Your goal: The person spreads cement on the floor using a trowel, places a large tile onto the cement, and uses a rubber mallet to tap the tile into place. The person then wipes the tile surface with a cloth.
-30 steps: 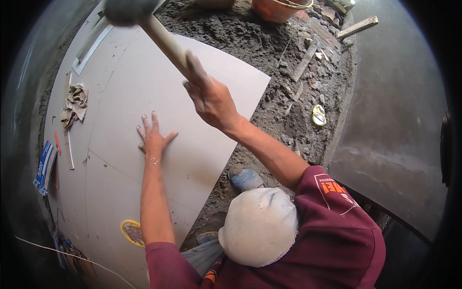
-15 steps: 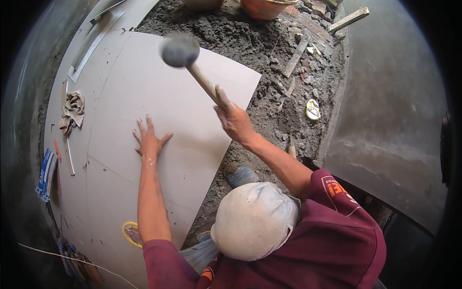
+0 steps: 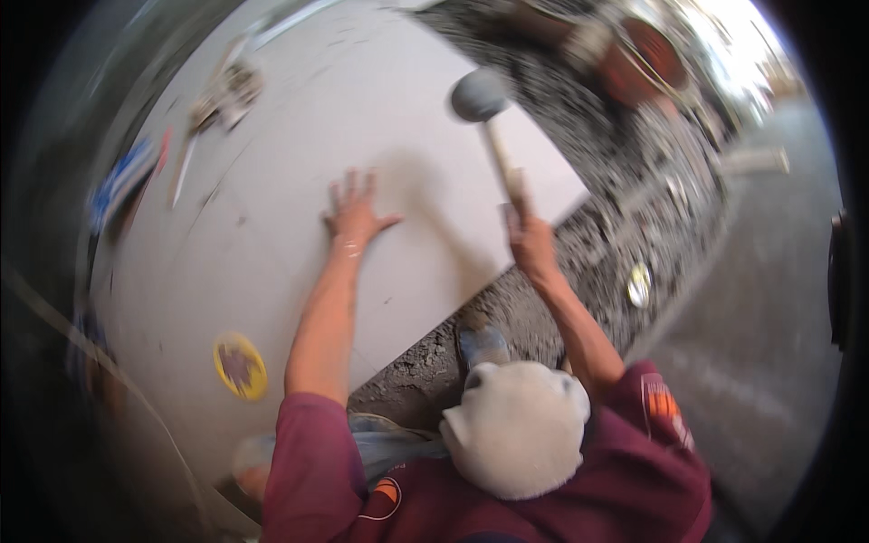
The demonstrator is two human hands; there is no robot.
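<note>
The right hand [image 3: 532, 242] grips the handle of a mallet [image 3: 499, 154]; the left hand [image 3: 356, 215], fingers spread wide, rests on a pale tile [image 3: 272, 253]. Raised above the tile's right part, the mallet points away and slightly left, head farthest. Beyond sits a reddish bucket [image 3: 647, 63].

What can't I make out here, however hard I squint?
All in the head view:
Palm of the left hand: hidden by the hand's own back.
Grip end of the mallet: hidden inside the right hand.
Print on the blue packet: blurred.
Contents of the reddish bucket: too blurred to tell.
</note>
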